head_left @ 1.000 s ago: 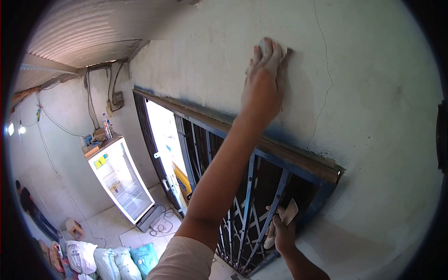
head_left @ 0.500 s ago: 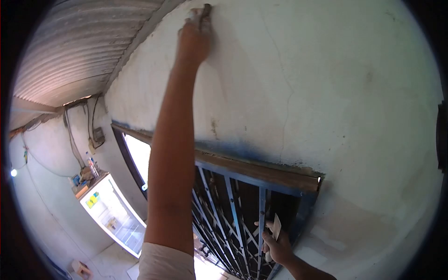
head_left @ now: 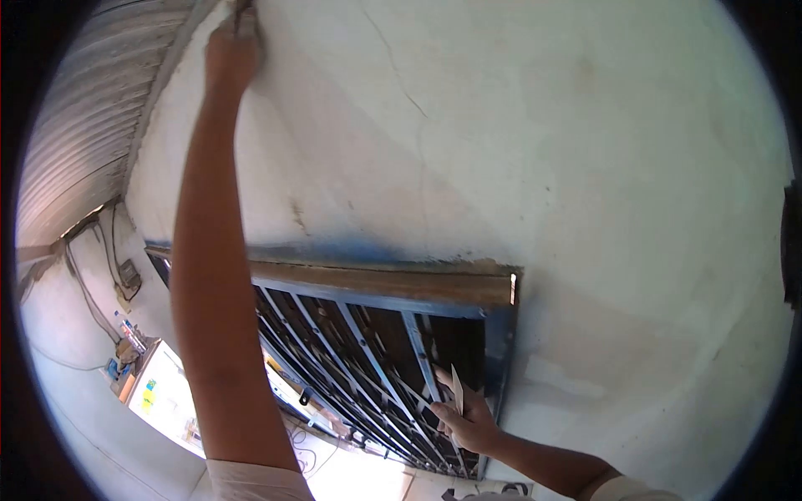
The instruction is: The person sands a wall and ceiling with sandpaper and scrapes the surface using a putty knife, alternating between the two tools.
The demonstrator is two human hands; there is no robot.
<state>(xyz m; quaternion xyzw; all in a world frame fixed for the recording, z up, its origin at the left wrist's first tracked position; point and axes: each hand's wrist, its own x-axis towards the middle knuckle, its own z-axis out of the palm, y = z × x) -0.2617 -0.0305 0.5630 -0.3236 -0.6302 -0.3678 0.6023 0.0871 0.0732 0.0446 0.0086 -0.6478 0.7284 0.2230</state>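
My left hand [head_left: 234,52] is stretched high against the pale plastered wall [head_left: 401,192], close to the roof edge. Its fingers are closed round a small dark hand tool [head_left: 243,10], partly hidden and cut off by the top of the view. Lower down, my right hand [head_left: 468,422] grips a putty knife with a thin, pale flat blade [head_left: 457,389] seen nearly edge-on, pointing up. Behind that hand stands a blue-grey metal folding grille [head_left: 359,334]. A fine crack [head_left: 393,63] runs down the wall to the right of my left hand.
A wooden lintel [head_left: 376,282] spans the opening above the grille. Corrugated roofing [head_left: 100,108] slopes down at the left. A lit glass-front cabinet [head_left: 163,392] with bottles [head_left: 129,332] on top stands lower left, below wall cables [head_left: 83,292].
The view has turned to the right, so the wall, grille and cabinet sit further left. My left hand remains up at the wall, and my right hand still holds the putty knife.
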